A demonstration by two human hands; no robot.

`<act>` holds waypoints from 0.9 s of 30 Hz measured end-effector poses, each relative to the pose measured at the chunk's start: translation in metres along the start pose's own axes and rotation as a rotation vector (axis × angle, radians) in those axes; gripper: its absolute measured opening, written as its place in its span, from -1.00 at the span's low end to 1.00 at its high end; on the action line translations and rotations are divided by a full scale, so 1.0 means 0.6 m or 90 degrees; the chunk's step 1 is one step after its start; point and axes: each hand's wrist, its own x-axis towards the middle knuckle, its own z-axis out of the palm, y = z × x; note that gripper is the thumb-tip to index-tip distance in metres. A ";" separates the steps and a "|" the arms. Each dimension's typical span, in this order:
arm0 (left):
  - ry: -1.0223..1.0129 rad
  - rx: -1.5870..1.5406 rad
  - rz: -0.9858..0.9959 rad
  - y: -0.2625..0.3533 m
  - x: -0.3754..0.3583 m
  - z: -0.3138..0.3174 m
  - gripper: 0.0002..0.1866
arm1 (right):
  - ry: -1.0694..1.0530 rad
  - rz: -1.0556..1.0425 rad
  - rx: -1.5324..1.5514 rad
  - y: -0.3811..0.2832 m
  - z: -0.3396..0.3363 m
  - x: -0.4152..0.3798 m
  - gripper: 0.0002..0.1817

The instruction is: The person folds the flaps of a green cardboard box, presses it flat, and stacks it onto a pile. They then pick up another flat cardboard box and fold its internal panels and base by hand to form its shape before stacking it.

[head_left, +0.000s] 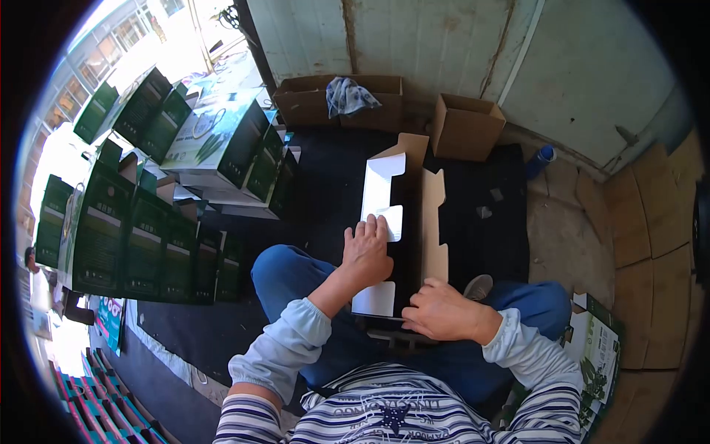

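A half-folded carton [434, 248] stands between my knees, its top open and its long side toward me at an angle. Its left wall shows white flaps [380, 185], while the right wall and far end are plain brown cardboard. My left hand [366, 253] lies on the left wall, fingers stretched out over a white flap. At the near right corner, my right hand [444, 309] has its fingers closed on the carton's edge. The carton's inside is dark, and part of the near end is hidden by my hands.
Green printed boxes [140, 229] are stacked at left. Two brown cartons, one with a cloth [350, 97] over its rim, stand by the far wall. A blue can [542, 159] is at right, near stacked cardboard [651, 222]. Green printed boxes [594, 344] lie beside my right knee.
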 end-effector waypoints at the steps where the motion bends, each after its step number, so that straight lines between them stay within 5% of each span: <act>1: 0.004 0.017 -0.002 0.003 -0.002 0.006 -0.19 | -0.012 -0.008 -0.028 -0.018 0.008 -0.008 -0.77; 6: 0.080 0.098 0.046 0.006 -0.015 0.058 -0.16 | -0.041 0.081 0.066 0.003 0.009 -0.002 -0.74; 11: 0.119 0.031 0.071 -0.012 -0.032 0.064 -0.42 | 0.164 0.263 -0.063 0.051 0.051 0.030 -0.63; 14: 0.088 -0.112 0.044 -0.013 -0.054 0.047 -0.41 | 0.144 0.273 -0.143 0.058 0.075 0.047 -0.64; 18: 0.093 -0.022 0.057 0.018 -0.110 0.035 -0.20 | -0.028 0.381 0.155 0.098 0.015 0.073 -0.50; 22: 0.087 0.016 0.028 0.011 -0.122 0.062 -0.11 | 0.562 0.409 0.168 0.251 0.004 0.156 -0.08; 24: 0.092 -0.005 0.049 0.015 -0.122 0.057 -0.20 | 0.569 0.562 0.455 0.275 -0.062 0.185 -0.07; 25: 0.091 -0.018 0.064 0.017 -0.123 0.059 -0.23 | 0.659 0.603 0.489 0.293 -0.056 0.210 -0.16; 27: 0.124 -0.095 0.131 0.026 -0.124 0.056 -0.41 | 0.580 0.604 0.530 0.298 -0.068 0.214 -0.27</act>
